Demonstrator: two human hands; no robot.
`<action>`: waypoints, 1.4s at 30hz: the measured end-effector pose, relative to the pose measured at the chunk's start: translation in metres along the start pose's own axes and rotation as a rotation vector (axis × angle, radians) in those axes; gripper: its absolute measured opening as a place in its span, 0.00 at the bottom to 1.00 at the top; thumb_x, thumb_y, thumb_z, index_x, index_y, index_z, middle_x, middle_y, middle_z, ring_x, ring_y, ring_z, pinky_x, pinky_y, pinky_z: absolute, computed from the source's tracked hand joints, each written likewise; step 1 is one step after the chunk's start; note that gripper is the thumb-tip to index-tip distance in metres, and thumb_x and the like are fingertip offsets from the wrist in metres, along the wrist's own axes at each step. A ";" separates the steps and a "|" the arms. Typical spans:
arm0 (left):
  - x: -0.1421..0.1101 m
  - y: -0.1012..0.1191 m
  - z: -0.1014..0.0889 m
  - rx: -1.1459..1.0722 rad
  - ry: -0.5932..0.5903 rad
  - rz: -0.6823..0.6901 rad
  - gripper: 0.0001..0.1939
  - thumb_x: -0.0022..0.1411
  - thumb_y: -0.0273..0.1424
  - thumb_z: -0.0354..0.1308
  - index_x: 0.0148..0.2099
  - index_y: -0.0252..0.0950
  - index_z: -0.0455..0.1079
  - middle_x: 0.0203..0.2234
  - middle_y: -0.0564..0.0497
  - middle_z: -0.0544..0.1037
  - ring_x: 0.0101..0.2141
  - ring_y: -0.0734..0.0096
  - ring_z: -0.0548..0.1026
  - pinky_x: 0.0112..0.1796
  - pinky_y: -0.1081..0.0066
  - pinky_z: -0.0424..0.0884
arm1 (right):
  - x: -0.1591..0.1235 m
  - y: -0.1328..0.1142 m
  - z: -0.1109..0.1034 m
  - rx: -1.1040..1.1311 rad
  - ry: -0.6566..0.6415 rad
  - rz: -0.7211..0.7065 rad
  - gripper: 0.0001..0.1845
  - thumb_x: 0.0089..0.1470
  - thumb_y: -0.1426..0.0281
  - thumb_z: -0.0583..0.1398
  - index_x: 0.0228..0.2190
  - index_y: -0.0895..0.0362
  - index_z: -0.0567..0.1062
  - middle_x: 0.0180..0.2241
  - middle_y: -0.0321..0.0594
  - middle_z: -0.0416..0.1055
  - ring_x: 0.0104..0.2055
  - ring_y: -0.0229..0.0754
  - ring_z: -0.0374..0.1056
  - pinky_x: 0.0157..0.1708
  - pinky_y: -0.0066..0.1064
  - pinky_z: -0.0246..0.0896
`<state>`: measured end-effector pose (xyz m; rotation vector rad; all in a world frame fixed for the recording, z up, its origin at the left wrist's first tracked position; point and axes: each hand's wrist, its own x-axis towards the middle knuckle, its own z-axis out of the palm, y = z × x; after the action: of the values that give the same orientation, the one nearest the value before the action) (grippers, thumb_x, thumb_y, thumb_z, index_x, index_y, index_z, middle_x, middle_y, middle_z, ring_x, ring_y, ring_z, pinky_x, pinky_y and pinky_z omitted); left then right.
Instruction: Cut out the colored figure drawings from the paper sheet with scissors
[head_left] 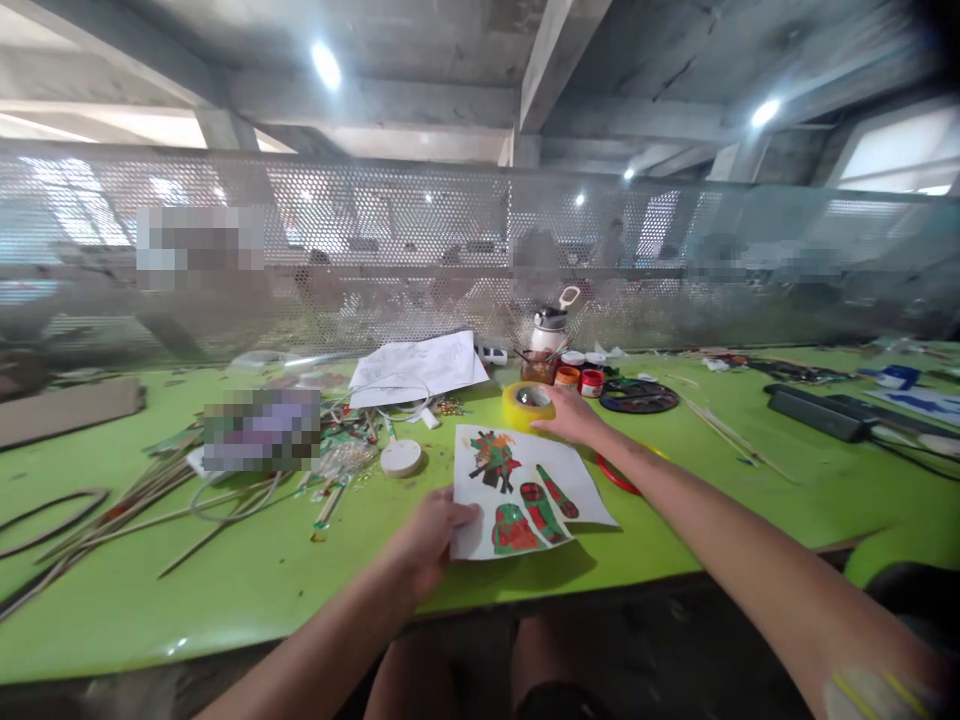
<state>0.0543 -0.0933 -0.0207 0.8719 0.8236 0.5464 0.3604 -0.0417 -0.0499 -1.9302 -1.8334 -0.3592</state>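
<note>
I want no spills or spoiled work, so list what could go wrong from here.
The right hand, at the yellow tape roll, might knock the small red paint pot close behind it. The white paper sheet with red-and-green shapes, held at its edge by the left hand, could crease or slip.

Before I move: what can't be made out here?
- Left hand: head view, some fingers hidden by the sheet.
- Right hand: head view, grip or mere touch on the tape too small to tell.
- Red ring: head view, partly behind the right forearm.
- Purplish item: head view, pixelated.
- Cardboard: head view, cut off by left edge.
</note>
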 end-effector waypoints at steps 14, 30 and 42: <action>-0.018 -0.010 -0.021 -0.137 0.080 0.102 0.21 0.43 0.18 0.56 0.43 0.31 0.72 0.30 0.39 0.82 0.28 0.49 0.81 0.32 0.55 0.78 | -0.090 0.033 -0.077 -0.114 -0.186 0.250 0.13 0.61 0.65 0.60 0.46 0.57 0.73 0.50 0.44 0.71 0.47 0.47 0.70 0.46 0.46 0.68; 0.026 0.025 -0.005 -0.120 0.022 0.291 0.13 0.49 0.22 0.63 0.39 0.35 0.72 0.28 0.47 0.82 0.25 0.62 0.79 0.29 0.63 0.77 | -0.094 0.033 -0.083 0.127 -0.544 0.623 0.16 0.61 0.67 0.60 0.50 0.57 0.70 0.48 0.43 0.72 0.42 0.45 0.73 0.39 0.41 0.72; 0.054 0.045 0.001 -0.211 -0.001 0.432 0.12 0.48 0.23 0.64 0.38 0.35 0.72 0.27 0.49 0.81 0.25 0.65 0.78 0.29 0.66 0.76 | -0.136 0.040 -0.109 0.543 -0.434 0.558 0.19 0.57 0.68 0.62 0.50 0.58 0.69 0.30 0.34 0.71 0.26 0.38 0.68 0.28 0.32 0.67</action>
<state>0.0822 -0.0305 -0.0049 0.8561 0.5631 0.9932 0.4013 -0.2142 -0.0265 -2.0855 -1.3187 0.7087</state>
